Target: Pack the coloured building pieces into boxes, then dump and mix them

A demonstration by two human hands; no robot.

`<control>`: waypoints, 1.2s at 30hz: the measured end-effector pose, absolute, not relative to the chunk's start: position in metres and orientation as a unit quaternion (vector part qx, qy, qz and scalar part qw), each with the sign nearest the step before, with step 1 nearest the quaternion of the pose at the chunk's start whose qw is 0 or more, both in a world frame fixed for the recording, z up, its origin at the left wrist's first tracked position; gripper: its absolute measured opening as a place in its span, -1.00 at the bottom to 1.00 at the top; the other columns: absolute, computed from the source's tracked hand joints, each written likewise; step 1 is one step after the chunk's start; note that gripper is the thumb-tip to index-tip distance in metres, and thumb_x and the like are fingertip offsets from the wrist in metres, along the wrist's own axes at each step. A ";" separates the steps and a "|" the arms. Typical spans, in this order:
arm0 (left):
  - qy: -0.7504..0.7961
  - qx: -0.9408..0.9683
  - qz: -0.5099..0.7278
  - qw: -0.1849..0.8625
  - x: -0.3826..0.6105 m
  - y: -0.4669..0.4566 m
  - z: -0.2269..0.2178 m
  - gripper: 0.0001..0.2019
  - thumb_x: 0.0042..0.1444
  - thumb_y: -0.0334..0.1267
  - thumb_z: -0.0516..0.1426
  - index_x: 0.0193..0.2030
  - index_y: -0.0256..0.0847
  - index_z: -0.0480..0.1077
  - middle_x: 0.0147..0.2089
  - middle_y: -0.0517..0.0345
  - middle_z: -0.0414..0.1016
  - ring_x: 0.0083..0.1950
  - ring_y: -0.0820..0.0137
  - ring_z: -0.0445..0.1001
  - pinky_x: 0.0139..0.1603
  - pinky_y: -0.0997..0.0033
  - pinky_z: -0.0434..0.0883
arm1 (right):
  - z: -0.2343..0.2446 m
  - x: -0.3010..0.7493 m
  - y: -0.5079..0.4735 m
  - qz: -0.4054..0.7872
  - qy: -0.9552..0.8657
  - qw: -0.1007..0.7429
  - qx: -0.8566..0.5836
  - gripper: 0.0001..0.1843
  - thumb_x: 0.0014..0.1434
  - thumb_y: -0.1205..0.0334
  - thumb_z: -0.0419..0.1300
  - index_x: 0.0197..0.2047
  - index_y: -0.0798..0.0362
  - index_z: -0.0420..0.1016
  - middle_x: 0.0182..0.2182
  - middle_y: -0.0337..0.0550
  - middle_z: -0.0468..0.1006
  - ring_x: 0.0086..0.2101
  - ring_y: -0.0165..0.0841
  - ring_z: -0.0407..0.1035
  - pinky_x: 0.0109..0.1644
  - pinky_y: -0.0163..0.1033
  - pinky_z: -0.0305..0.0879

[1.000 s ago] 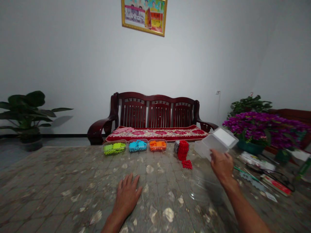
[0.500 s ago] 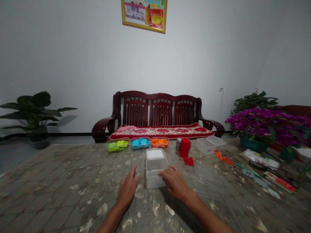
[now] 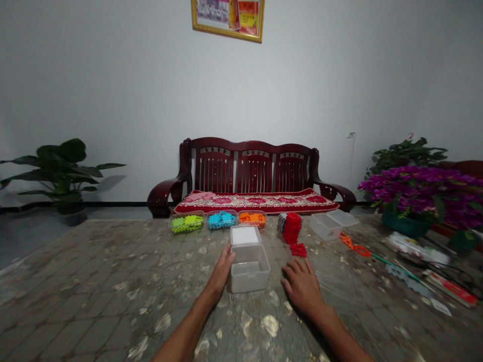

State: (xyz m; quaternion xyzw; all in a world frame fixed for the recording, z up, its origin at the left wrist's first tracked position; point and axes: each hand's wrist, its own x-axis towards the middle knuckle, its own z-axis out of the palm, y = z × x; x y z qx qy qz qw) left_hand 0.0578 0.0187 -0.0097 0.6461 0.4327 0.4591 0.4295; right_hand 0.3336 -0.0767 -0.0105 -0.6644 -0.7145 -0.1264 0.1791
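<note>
An open clear plastic box [image 3: 249, 282] stands in front of me, its lid [image 3: 245, 235] folded back on the far side. My left hand [image 3: 222, 270] rests along the box's left wall with fingers stretched out, not gripping it. To the right of the box, my right hand [image 3: 303, 284] hovers over or lies on the table, fingers spread, holding nothing. Just beyond its fingertips is a small flat red piece of joined plastic blocks [image 3: 298, 250]. Behind that stands a red block build [image 3: 292, 228] with a grey and black side [image 3: 281, 222].
Clear boxes of green [image 3: 187, 223], blue [image 3: 222, 220] and orange pieces [image 3: 252, 218] line the far edge. An open clear box [image 3: 325, 227] stands at the back right. Orange linked pieces [image 3: 354, 245], a red-and-white packet [image 3: 451, 287] and a purple flower pot [image 3: 403, 224] are further right.
My right hand has let go of the box's edge and moved right, towards the small red piece. My left hand has come forward against the box's left wall. The view has shifted slightly.
</note>
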 end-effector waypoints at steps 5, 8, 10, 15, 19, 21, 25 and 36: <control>0.419 0.598 0.500 0.465 0.065 0.016 -0.022 -0.26 0.36 0.10 -0.11 0.53 -0.32 -0.08 0.53 -0.22 0.11 0.51 0.13 0.17 0.48 0.05 0.18 | -0.015 0.354 -0.079 -0.119 -0.697 0.136 -0.694 -0.56 0.26 0.41 0.03 0.09 -0.08 0.58 0.08 -0.03 0.62 0.09 -0.09 0.45 0.39 0.23 -0.03; 0.402 0.656 0.524 0.366 0.061 0.012 -0.026 -0.29 0.36 0.11 -0.08 0.53 -0.23 -0.02 0.59 -0.14 -0.06 0.58 0.13 -0.03 0.54 -0.02 0.00 | -0.016 0.365 -0.079 -0.117 -0.678 0.144 -0.712 -0.50 0.21 0.50 -0.03 0.03 -0.03 0.61 0.04 0.01 0.65 0.06 -0.05 0.47 0.38 0.31 -0.03; 0.377 0.711 0.511 0.302 0.058 0.010 -0.026 -0.35 0.37 0.11 -0.08 0.49 -0.17 0.11 0.60 -0.06 -0.10 0.60 0.12 -0.13 0.56 -0.06 -0.11 | -0.019 0.367 -0.076 -0.099 -0.675 0.191 -0.706 -0.52 0.22 0.46 -0.04 0.00 -0.01 0.63 0.00 0.02 0.66 0.08 -0.03 0.46 0.40 0.32 -0.07; 0.341 0.778 0.454 0.269 0.055 0.009 -0.020 -0.41 0.38 0.12 -0.12 0.37 -0.14 0.34 0.50 -0.06 0.19 0.58 0.08 -0.06 0.55 -0.15 -0.08 | -0.023 0.330 -0.054 0.145 -0.633 0.432 -0.626 -0.52 0.33 -0.06 0.06 0.18 -0.07 0.54 0.19 -0.02 0.55 0.20 -0.07 0.38 0.38 0.12 0.17; 0.346 0.773 0.461 0.264 0.057 0.014 -0.025 -0.43 0.38 0.08 -0.12 0.34 -0.14 0.38 0.48 -0.05 0.22 0.58 0.06 -0.05 0.55 -0.17 -0.07 | -0.025 0.281 -0.032 0.351 -0.550 0.565 -0.505 -0.29 0.25 -0.33 0.11 0.30 -0.09 0.45 0.30 -0.06 0.44 0.30 -0.07 0.27 0.42 0.10 0.12; 0.345 0.772 0.463 0.266 0.058 0.017 -0.029 -0.43 0.38 0.06 -0.12 0.35 -0.15 0.37 0.48 -0.04 0.23 0.58 0.06 -0.05 0.55 -0.17 -0.07 | -0.028 0.265 -0.026 0.387 -0.518 0.601 -0.469 -0.27 0.24 -0.40 0.08 0.31 -0.17 0.43 0.33 -0.15 0.41 0.33 -0.08 0.21 0.45 0.12 0.07; 0.353 0.771 0.452 0.275 0.058 0.020 -0.033 -0.41 0.38 0.03 -0.13 0.43 -0.14 0.28 0.52 0.02 0.15 0.59 0.08 -0.09 0.56 -0.12 -0.08 | -0.037 0.258 -0.023 0.414 -0.491 0.625 -0.444 -0.22 0.22 -0.44 0.08 0.32 -0.15 0.43 0.33 -0.14 0.40 0.35 -0.07 0.19 0.45 0.13 0.07; 0.362 0.777 0.438 0.269 0.056 0.016 -0.027 -0.37 0.38 0.10 -0.15 0.48 -0.10 0.19 0.58 0.06 0.02 0.59 0.07 -0.08 0.57 -0.09 -0.09 | -0.043 0.256 -0.021 0.415 -0.479 0.629 -0.451 -0.16 0.25 -0.42 0.07 0.39 -0.05 0.32 0.39 -0.10 0.31 0.38 -0.12 0.12 0.49 0.06 -0.04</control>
